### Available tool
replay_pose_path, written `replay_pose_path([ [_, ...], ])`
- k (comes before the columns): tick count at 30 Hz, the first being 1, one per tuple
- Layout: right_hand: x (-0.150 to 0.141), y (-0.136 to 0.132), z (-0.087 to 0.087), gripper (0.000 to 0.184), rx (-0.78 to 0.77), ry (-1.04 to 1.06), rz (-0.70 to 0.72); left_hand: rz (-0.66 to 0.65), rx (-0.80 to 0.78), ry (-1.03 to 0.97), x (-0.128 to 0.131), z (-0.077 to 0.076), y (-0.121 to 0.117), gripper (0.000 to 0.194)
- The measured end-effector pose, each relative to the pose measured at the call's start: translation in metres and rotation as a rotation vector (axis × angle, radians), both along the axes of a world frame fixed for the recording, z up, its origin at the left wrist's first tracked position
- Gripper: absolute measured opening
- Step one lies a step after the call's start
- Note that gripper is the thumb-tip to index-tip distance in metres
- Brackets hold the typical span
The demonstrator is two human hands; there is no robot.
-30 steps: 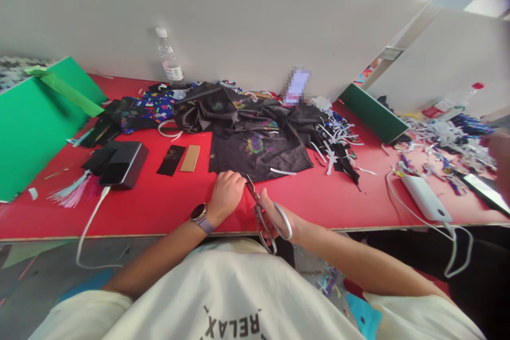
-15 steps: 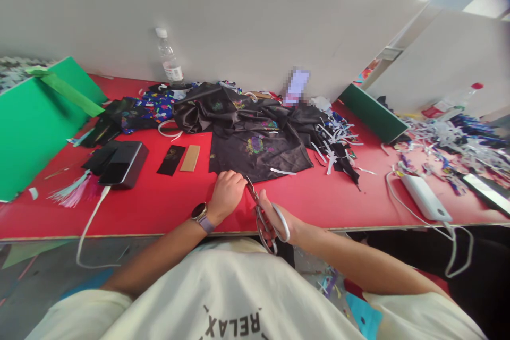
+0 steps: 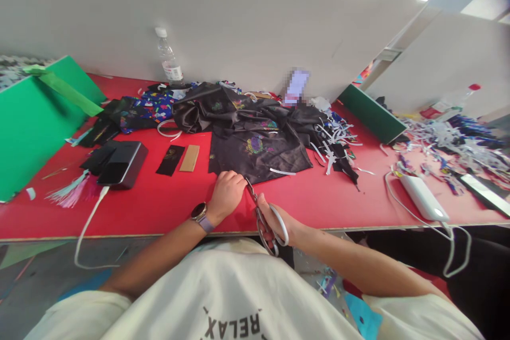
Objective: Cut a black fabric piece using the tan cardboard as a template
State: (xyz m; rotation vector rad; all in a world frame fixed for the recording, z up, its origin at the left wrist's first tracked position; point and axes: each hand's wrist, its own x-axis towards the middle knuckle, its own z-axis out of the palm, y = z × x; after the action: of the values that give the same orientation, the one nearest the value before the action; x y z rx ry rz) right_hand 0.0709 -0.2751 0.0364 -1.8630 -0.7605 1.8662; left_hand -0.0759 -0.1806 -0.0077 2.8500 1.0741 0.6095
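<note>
My left hand (image 3: 228, 194), with a watch on its wrist, is closed at the near edge of a black satin fabric (image 3: 279, 151) printed with coloured flowers. Its fingertips are hidden, but the fabric's edge appears pinched there. In my right hand (image 3: 274, 223) is a pair of scissors (image 3: 252, 194) with large pale handle loops. The blades point away from me and lie right beside the left fingers, at the fabric's near edge. A white strip (image 3: 282, 171) rests on the fabric. Left of it lie a small black cloth piece (image 3: 170, 160) and a tan cardboard piece (image 3: 189, 159).
On the red table (image 3: 167, 207), a black power bank (image 3: 123, 164) with a white cable stands left. White strips (image 3: 330, 138) and scraps heap up right. A bottle (image 3: 169, 58) stands at the back. Green boards (image 3: 35, 127) flank the space; a white power bank (image 3: 423, 196) lies right.
The right hand and the scissors' handle loops have shifted very slightly. The left hand and the fabric stay in place.
</note>
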Motion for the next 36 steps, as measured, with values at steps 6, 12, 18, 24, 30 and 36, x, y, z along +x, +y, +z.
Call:
replay_pose_path([
  [6,0.005,0.004,-0.008,0.07,0.006,0.086,-0.018,-0.034,-0.002,-0.008,-0.001,0.002,-0.002,0.019],
  [12,0.004,0.008,-0.003,0.073,0.024,0.052,0.016,-0.045,-0.006,0.002,-0.001,0.004,-0.002,0.018],
  [18,0.004,0.006,-0.004,0.073,0.031,0.08,-0.017,-0.055,-0.015,0.01,-0.002,0.004,-0.002,0.016],
  [24,0.008,0.01,-0.003,0.075,-0.01,0.104,0.027,-0.06,-0.015,0.009,-0.001,0.005,-0.004,0.016],
  [30,0.008,0.014,-0.002,0.074,-0.051,0.154,-0.025,-0.064,-0.013,0.008,-0.001,0.007,-0.005,0.015],
  [36,0.007,0.012,-0.003,0.074,-0.034,0.133,-0.015,-0.077,-0.028,0.004,-0.002,0.006,-0.004,0.018],
])
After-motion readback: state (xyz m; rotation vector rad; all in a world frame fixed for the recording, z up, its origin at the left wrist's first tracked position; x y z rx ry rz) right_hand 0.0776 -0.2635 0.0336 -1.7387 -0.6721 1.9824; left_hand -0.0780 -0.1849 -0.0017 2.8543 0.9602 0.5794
